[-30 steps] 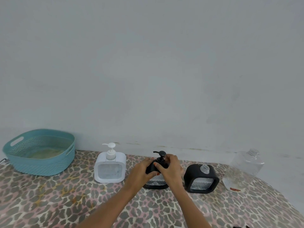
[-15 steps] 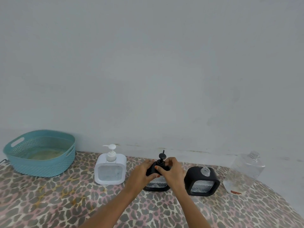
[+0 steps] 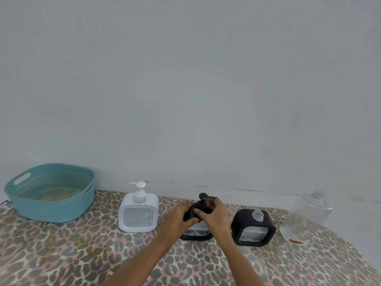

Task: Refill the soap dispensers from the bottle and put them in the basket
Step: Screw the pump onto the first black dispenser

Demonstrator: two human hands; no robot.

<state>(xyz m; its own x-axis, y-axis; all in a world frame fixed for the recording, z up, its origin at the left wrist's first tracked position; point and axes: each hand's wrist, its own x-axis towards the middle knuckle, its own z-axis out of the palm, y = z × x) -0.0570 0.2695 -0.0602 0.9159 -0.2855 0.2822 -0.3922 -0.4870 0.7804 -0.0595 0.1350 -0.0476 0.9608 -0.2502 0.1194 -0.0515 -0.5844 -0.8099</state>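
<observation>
The pump has turned. Its spout pointed left a second ago and now swings right. Your right grip pinches the pump's collar. Your left grip clasps the shoulder of the middle dispenser, which stands on the table between the white dispenser and the open dispenser. I cannot tell whether you are screwing it on or off. No dispenser is in the basket yet, and the bottle is well off to your right.
</observation>
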